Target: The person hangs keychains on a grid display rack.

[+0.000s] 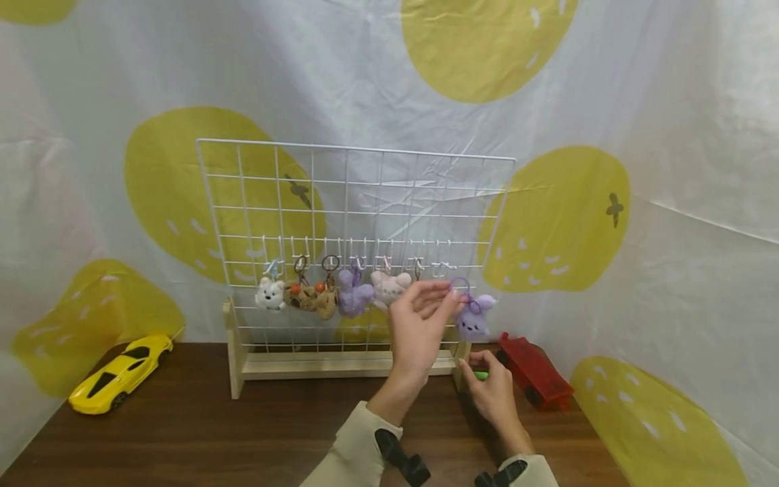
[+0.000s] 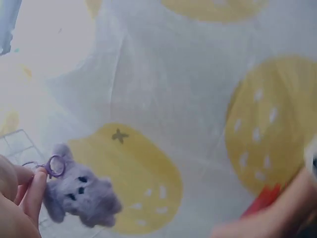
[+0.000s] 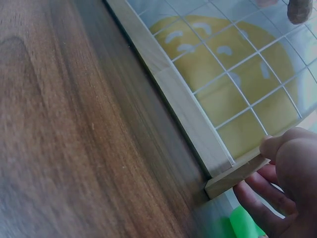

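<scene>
My left hand (image 1: 420, 328) pinches the thin purple ring of a lilac plush keychain (image 1: 472, 319) between thumb and fingers. The plush has a small dark face and hangs just right of the white wire grid (image 1: 365, 196). In the left wrist view the fingertips grip the ring close to the plush (image 2: 84, 191). Low at the grid's right end, my right hand (image 1: 491, 392) holds the wooden side foot (image 3: 237, 173) of the stand, its thumb on one side and fingers on the other. Several plush keychains, including a white bear (image 1: 270, 295) and a purple one (image 1: 355, 295), hang along the row of hooks.
A bare white hook (image 1: 443, 266) is at the row's right end. A yellow toy car (image 1: 122, 373) stands left on the brown table (image 1: 243, 439); a red toy vehicle (image 1: 535, 368) stands right. Something bright green (image 3: 242, 223) lies behind my right fingers. Patterned cloth hangs behind.
</scene>
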A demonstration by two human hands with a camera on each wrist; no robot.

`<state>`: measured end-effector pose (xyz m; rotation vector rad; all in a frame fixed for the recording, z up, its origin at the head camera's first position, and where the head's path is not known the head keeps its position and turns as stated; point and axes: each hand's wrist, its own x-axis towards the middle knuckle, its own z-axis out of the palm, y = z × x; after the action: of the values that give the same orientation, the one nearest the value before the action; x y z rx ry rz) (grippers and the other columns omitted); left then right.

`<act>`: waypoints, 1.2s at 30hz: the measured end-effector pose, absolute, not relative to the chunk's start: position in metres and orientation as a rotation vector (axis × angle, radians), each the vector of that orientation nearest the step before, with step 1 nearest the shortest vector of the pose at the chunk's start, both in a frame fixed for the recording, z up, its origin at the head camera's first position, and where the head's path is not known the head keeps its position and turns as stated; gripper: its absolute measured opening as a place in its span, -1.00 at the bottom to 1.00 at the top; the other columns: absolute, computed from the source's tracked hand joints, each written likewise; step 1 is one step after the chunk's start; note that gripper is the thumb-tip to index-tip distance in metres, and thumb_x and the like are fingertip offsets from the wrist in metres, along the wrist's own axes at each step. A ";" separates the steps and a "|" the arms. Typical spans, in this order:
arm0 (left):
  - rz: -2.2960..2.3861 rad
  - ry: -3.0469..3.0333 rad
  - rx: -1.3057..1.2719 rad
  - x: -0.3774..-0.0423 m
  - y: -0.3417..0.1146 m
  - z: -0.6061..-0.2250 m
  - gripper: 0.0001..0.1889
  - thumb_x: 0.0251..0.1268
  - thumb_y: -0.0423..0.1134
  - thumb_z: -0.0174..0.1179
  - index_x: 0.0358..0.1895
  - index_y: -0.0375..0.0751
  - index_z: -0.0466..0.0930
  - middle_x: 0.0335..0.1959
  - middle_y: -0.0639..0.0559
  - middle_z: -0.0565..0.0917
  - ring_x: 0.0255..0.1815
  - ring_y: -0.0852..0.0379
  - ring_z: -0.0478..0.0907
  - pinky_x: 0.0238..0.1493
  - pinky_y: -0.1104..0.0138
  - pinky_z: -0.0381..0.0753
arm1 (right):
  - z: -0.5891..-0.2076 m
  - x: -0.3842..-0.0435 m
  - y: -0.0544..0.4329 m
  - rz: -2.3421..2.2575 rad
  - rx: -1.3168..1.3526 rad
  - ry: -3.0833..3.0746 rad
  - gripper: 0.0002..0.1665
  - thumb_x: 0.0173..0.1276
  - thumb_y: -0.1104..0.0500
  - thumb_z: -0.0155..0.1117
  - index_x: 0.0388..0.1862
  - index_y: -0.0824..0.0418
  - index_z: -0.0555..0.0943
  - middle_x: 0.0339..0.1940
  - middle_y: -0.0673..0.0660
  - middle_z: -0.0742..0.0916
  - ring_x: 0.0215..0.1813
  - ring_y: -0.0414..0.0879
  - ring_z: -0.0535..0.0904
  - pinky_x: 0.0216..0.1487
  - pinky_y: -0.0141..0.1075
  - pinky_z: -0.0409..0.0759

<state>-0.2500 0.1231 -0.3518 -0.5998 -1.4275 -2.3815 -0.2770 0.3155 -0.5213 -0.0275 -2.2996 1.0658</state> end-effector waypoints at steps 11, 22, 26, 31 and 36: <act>-2.782 -1.056 -0.375 -0.260 0.146 -0.350 -0.63 0.43 -0.50 0.39 0.19 -0.63 0.57 -0.08 -0.21 0.76 -0.06 0.00 0.87 0.13 0.23 0.83 | -0.524 -0.278 0.318 1.054 -0.022 -2.296 -0.76 0.39 0.20 0.60 -0.09 0.29 0.75 -0.14 0.23 0.89 -0.08 0.15 0.87 -0.03 -0.14 0.85; -2.806 -0.967 -0.308 -0.265 0.155 -0.351 -0.78 0.42 -0.52 0.38 0.04 -0.49 0.63 -0.19 -0.13 0.76 -0.13 0.03 0.88 0.11 0.21 0.84 | -0.525 -0.279 0.318 1.032 -0.004 -2.271 -0.78 0.37 0.19 0.62 -0.13 0.25 0.76 -0.19 0.17 0.89 -0.10 0.10 0.85 -0.11 -0.37 0.76; -2.800 -0.968 -0.331 -0.263 0.157 -0.349 -0.80 0.42 -0.51 0.38 0.02 -0.46 0.64 -0.20 -0.11 0.76 -0.14 0.04 0.88 0.10 0.21 0.84 | -0.524 -0.279 0.317 1.025 -0.004 -2.272 -0.79 0.38 0.19 0.62 -0.13 0.25 0.76 -0.20 0.17 0.89 -0.11 0.10 0.84 -0.09 -0.27 0.79; -2.812 -0.959 -0.304 -0.260 0.159 -0.344 -0.78 0.43 -0.50 0.39 0.04 -0.48 0.63 -0.18 -0.13 0.75 -0.13 0.05 0.88 0.11 0.22 0.84 | -0.524 -0.279 0.318 1.032 -0.009 -2.287 -0.79 0.40 0.17 0.61 -0.12 0.25 0.76 -0.18 0.18 0.88 -0.10 0.11 0.84 -0.06 -0.15 0.83; -2.859 -0.957 -0.210 -0.261 0.160 -0.342 -0.76 0.43 -0.49 0.39 0.06 -0.48 0.62 -0.11 -0.17 0.74 -0.12 0.02 0.87 0.13 0.21 0.83 | -0.525 -0.279 0.319 1.037 -0.021 -2.303 -0.77 0.40 0.18 0.60 -0.10 0.26 0.76 -0.17 0.19 0.88 -0.10 0.11 0.84 -0.03 -0.10 0.83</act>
<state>-0.2606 0.1596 -0.3415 -0.2100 -0.9569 -2.8594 -0.2789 0.3194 -0.5248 -0.0210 -2.3033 1.0374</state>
